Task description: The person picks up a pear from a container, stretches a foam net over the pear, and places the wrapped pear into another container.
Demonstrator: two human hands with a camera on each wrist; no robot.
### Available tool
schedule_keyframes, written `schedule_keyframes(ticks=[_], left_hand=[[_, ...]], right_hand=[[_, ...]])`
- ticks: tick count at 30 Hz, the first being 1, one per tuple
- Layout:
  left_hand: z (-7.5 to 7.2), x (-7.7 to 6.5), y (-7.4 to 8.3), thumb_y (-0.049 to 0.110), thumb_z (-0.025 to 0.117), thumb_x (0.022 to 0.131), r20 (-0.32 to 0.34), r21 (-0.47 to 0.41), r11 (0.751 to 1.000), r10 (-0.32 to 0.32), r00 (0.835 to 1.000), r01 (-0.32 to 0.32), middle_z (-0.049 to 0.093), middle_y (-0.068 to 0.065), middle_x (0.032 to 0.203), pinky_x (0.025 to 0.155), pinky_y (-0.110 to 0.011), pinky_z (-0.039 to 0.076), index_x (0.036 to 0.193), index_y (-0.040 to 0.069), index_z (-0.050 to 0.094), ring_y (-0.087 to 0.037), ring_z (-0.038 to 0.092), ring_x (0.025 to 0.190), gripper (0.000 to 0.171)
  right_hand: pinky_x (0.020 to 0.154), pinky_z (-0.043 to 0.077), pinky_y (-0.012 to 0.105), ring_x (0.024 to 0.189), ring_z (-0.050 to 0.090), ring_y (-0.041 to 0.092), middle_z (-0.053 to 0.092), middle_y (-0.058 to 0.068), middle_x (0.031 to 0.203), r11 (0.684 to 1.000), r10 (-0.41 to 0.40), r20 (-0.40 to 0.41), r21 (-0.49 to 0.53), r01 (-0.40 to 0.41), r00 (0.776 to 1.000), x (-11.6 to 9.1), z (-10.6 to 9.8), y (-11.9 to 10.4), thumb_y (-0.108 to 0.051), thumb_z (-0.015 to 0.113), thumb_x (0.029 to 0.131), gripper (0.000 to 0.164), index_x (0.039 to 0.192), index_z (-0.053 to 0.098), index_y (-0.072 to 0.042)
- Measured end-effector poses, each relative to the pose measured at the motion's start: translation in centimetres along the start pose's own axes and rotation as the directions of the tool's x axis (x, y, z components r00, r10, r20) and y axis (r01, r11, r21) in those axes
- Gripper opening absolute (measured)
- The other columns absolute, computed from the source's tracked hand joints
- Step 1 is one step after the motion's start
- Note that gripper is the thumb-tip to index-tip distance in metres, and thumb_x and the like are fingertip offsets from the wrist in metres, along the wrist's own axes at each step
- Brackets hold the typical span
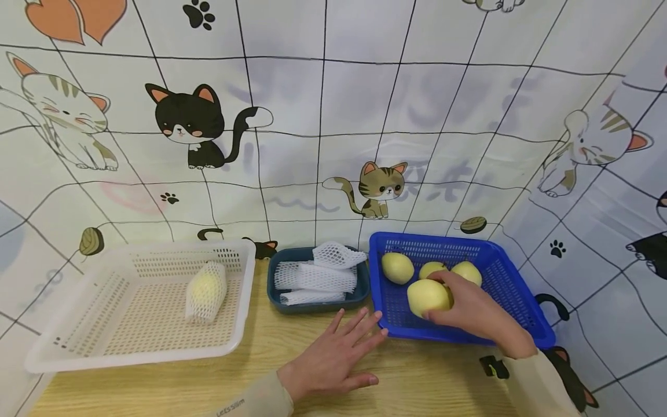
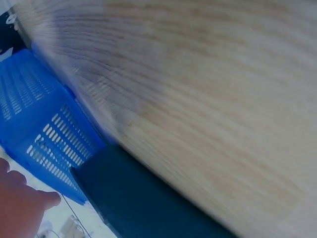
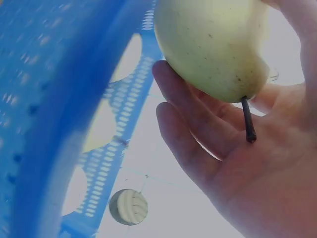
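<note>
Cat-printed sheeting [image 1: 292, 98] with a grid of dark lines covers the walls behind a wood-grain table [image 1: 219, 382]. On it stand a white basket [image 1: 140, 360] at the left, a blue basket [image 1: 406, 332] at the right, and between them a smaller dark green tray [image 1: 307, 309]. The person's left hand [image 1: 339, 359] is spread flat-fingered in front of the tray, holding nothing; whether it touches the table cannot be told. The right hand [image 1: 471, 304] grips a pale yellow pear [image 1: 428, 298] over the near part of the blue basket, where three loose pears [image 1: 398, 267] lie behind it. One netted pear [image 1: 205, 292] lies in the white basket; white foam nets [image 1: 325, 278] fill the tray. Smallest is the held pear's dark stem [image 3: 249, 121], pointing towards the palm.
</note>
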State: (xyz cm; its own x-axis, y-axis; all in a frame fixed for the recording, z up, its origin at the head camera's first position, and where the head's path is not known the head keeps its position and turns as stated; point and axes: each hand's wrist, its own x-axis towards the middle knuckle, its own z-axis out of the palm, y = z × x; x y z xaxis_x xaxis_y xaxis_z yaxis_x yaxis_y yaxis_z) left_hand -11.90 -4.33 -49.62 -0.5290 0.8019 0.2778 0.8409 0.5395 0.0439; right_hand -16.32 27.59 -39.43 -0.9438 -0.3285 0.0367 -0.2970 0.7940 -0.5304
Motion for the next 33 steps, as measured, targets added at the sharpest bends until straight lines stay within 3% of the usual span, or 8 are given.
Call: schedule_keyframes(ticks=[5, 9, 14, 16, 22, 25, 30, 33], left_hand=[[-0.5, -1.4, -0.8, 0.060, 0.043, 0.106, -0.031, -0.158, 0.981, -0.123, 0.992, 0.116, 0.012, -0.010, 0.173, 0.121, -0.059, 0.025, 0.162, 0.013, 0.033, -0.032, 0.014, 0.158, 0.074], [-0.7, -2.9, -1.7, 0.050, 0.051, 0.106, -0.093, -0.317, 0.925, -0.248, 0.964, 0.208, 0.020, -0.008, 0.172, 0.120, -0.058, 0.027, 0.160, 0.012, 0.036, -0.033, 0.018, 0.157, 0.068], [-1.2, -4.9, -2.2, 0.029, 0.058, 0.106, -0.184, -0.576, 0.778, -0.423, 0.887, 0.251, 0.035, -0.003, 0.166, 0.118, -0.054, 0.033, 0.156, 0.016, 0.043, -0.031, 0.030, 0.153, 0.054], [-1.5, -5.4, -2.3, 0.020, 0.059, 0.104, -0.219, -0.638, 0.732, -0.469, 0.855, 0.239, 0.040, -0.005, 0.163, 0.118, -0.050, 0.035, 0.154, 0.018, 0.045, -0.029, 0.034, 0.151, 0.052], [-1.5, -6.2, -2.7, 0.007, 0.055, 0.104, -0.313, -0.689, 0.699, -0.528, 0.789, 0.194, 0.051, -0.010, 0.155, 0.112, -0.040, 0.044, 0.149, 0.017, 0.052, -0.028, 0.046, 0.143, 0.046], [-1.6, -6.6, -2.8, 0.007, 0.052, 0.106, -0.320, -0.723, 0.661, -0.576, 0.752, 0.199, 0.054, -0.008, 0.152, 0.108, -0.039, 0.047, 0.146, 0.016, 0.054, -0.026, 0.049, 0.141, 0.042], [-1.7, -7.1, -2.9, 0.005, 0.048, 0.108, -0.282, -0.804, 0.559, -0.657, 0.699, 0.202, 0.058, -0.011, 0.147, 0.105, -0.034, 0.048, 0.143, 0.008, 0.057, -0.024, 0.051, 0.137, 0.037], [-1.7, -7.3, -2.8, 0.007, 0.046, 0.109, -0.241, -0.850, 0.489, -0.692, 0.680, 0.196, 0.059, -0.012, 0.146, 0.107, -0.030, 0.046, 0.142, 0.004, 0.058, -0.025, 0.050, 0.138, 0.035]], right_hand=[[0.068, 0.052, 0.037, 0.088, 0.061, 0.019, 0.064, 0.009, 0.118, 0.999, -0.030, -0.040, 0.011, 0.031, 0.999, -0.7, -0.1, -1.7, -0.047, 0.089, 0.079, 0.076, 0.136, 0.056, -0.008], [0.071, 0.054, 0.037, 0.093, 0.062, 0.019, 0.062, 0.007, 0.125, 0.997, -0.059, -0.046, 0.054, 0.062, 0.997, -0.9, 0.3, -2.9, -0.045, 0.089, 0.080, 0.075, 0.137, 0.055, -0.010], [0.074, 0.056, 0.040, 0.098, 0.064, 0.018, 0.062, 0.005, 0.125, 0.986, -0.134, -0.052, 0.091, 0.138, 0.990, -0.9, 1.5, -4.2, -0.042, 0.089, 0.082, 0.072, 0.138, 0.055, -0.011], [0.075, 0.057, 0.040, 0.099, 0.064, 0.018, 0.063, 0.004, 0.125, 0.982, -0.162, -0.054, 0.093, 0.166, 0.985, -0.8, 2.2, -4.6, -0.042, 0.089, 0.082, 0.072, 0.138, 0.056, -0.011], [0.078, 0.056, 0.035, 0.101, 0.064, 0.013, 0.062, -0.001, 0.127, 0.966, -0.217, -0.049, 0.131, 0.222, 0.975, -0.5, 4.7, -5.9, -0.043, 0.089, 0.080, 0.069, 0.136, 0.059, -0.016], [0.079, 0.056, 0.034, 0.101, 0.063, 0.012, 0.062, -0.004, 0.126, 0.955, -0.255, -0.029, 0.147, 0.257, 0.966, -0.4, 6.1, -6.6, -0.045, 0.088, 0.080, 0.068, 0.135, 0.059, -0.019], [0.079, 0.056, 0.035, 0.101, 0.062, 0.012, 0.060, -0.005, 0.125, 0.951, -0.303, 0.035, 0.081, 0.300, 0.952, 0.0, 8.2, -8.1, -0.047, 0.087, 0.080, 0.067, 0.135, 0.060, -0.019], [0.079, 0.056, 0.035, 0.098, 0.061, 0.011, 0.059, -0.006, 0.122, 0.946, -0.322, 0.054, -0.005, 0.323, 0.945, 0.4, 9.2, -9.1, -0.045, 0.088, 0.078, 0.066, 0.133, 0.062, -0.019]])
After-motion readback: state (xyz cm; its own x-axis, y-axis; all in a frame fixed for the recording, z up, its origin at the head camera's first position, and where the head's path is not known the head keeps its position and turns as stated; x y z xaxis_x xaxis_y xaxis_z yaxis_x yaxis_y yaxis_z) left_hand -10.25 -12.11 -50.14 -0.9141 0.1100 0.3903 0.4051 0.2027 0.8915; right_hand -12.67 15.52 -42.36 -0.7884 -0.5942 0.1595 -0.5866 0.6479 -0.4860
